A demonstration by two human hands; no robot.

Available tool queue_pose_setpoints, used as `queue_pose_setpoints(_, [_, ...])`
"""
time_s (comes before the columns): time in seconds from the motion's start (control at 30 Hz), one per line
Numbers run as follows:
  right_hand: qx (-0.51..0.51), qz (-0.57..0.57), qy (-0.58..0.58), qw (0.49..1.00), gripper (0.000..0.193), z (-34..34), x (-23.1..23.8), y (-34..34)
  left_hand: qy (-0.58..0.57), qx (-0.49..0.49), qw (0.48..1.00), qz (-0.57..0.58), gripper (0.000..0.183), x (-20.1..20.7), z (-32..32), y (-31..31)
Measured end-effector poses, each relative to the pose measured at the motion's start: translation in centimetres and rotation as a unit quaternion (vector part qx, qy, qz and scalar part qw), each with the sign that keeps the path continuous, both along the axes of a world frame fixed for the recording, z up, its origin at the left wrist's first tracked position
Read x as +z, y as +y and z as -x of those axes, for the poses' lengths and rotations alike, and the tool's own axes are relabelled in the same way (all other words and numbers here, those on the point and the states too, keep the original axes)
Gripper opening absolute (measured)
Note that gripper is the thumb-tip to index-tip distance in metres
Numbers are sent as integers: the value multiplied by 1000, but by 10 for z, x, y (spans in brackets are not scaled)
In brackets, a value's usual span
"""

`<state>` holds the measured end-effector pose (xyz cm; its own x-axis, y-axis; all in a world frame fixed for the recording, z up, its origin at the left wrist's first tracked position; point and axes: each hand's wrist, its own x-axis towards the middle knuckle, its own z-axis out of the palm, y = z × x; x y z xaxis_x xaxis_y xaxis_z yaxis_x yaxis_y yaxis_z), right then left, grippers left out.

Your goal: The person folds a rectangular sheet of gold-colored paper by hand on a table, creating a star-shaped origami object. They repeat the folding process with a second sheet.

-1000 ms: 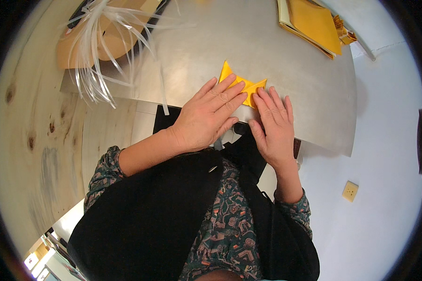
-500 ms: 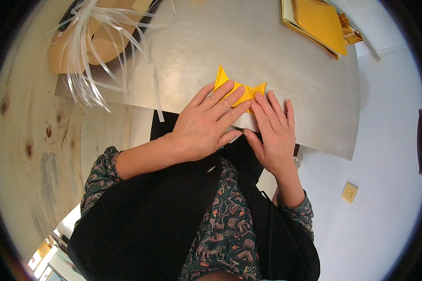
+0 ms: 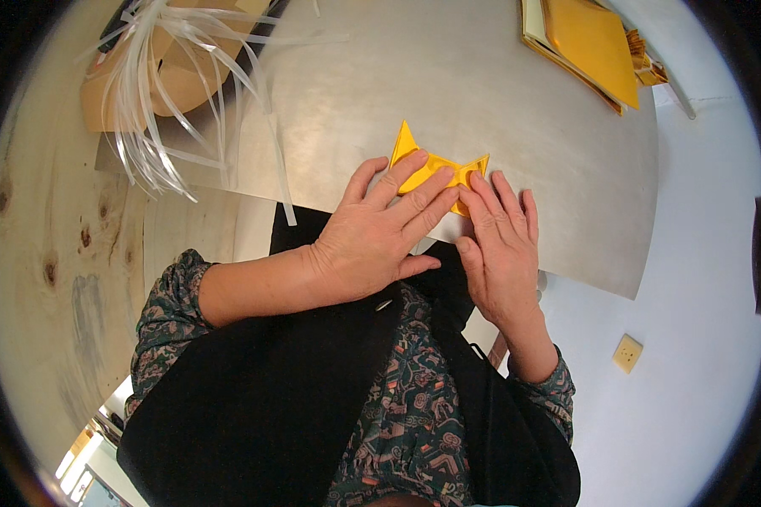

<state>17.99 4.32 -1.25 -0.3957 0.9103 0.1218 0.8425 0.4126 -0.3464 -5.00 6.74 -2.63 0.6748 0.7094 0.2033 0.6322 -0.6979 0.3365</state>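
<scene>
A folded piece of shiny yellow paper (image 3: 414,176) lies on the metal tabletop near its front edge, with two pointed corners sticking up away from me. My left hand (image 3: 387,213) rests over its left and middle part, palm down, fingers stretched out and pressing on it. At the paper's right end my right hand (image 3: 500,245) lies with its fingers extended, the fingertips touching the paper by its right point. Part of the paper's near edge is hidden under my fingers.
The grey metal tabletop (image 3: 347,93) spreads out ahead. At the far right lies a stack of yellow paper sheets (image 3: 588,51), with folded yellow pieces (image 3: 647,63) beside it. White plastic strips (image 3: 156,101) hang over a cardboard box (image 3: 199,80) at the far left.
My right thumb has drawn in toward its fingers, away from the left thumb. The left fingers have shifted slightly on the paper, and the view has moved a little.
</scene>
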Motion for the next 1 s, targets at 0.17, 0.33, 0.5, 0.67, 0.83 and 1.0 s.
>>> queue_pose_setpoints(0.17, [5,-4,-7,1000,58,-3,3,2,8,-4,1000,6,98,1,-3,-1])
queue_pose_setpoints(0.33, [-14,-24,-21,999,63,3,2,1,-5,4,1000,4,98,2,-5,-2])
queue_pose_setpoints(0.5, [-42,-40,-34,998,64,7,1,7,-17,3,1000,6,98,1,-4,-2])
queue_pose_setpoints(0.67, [-54,-52,-55,996,61,4,-1,15,-24,4,1000,-5,94,-1,-4,-2])
queue_pose_setpoints(0.83, [-26,-64,-19,997,56,-3,-4,14,-9,5,1000,-28,93,-2,-5,-4])
queue_pose_setpoints(1.0, [56,-57,8,997,53,-11,-7,1,-10,5,1000,-29,93,-3,-5,-5])
